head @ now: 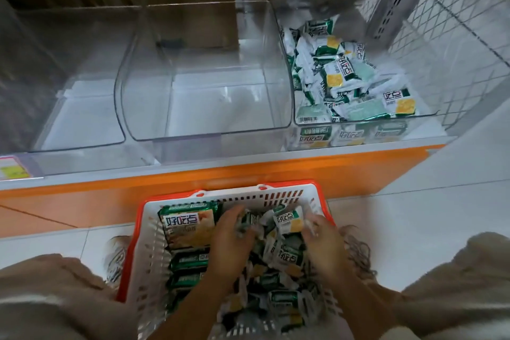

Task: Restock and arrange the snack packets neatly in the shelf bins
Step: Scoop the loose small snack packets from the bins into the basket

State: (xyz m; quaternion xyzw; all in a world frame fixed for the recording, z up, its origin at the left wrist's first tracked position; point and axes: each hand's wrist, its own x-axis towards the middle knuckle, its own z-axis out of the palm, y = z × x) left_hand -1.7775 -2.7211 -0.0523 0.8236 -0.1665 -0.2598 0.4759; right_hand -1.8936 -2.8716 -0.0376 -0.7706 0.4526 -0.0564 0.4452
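The fingers of the left hand (234, 232) curl down into a loose heap of small green-and-white snack packets (278, 257), clamped on a clump of them. The fingers of the right hand (323, 240) are bent the same way, closed on packets from the opposite side. One packet pressed between the two hands shows bold characters reading 好吃点 beside a yellow cracker picture. Both forearms reach forward and down from the bottom edge, palms turned toward each other, backs of the hands up.

The heap fills the right half of a white slotted plastic basket with an orange-red rim (143, 229), which stands on a pale tiled floor (414, 215). On the basket's left side lie larger green multipacks (187, 226), the top one printed with the same 好吃点.

Beyond the basket is a shelf with an orange front strip (248, 171). On it, a right-hand clear plastic bin (364, 118) holds a jumbled pile of the same small packets (339, 72). Next to it are a middle clear bin (204, 107) and a left clear bin (82, 113). A pink-and-yellow price label (13, 168) at the shelf's left end is too blurred to read. White wire mesh (455, 44) stands to the right.
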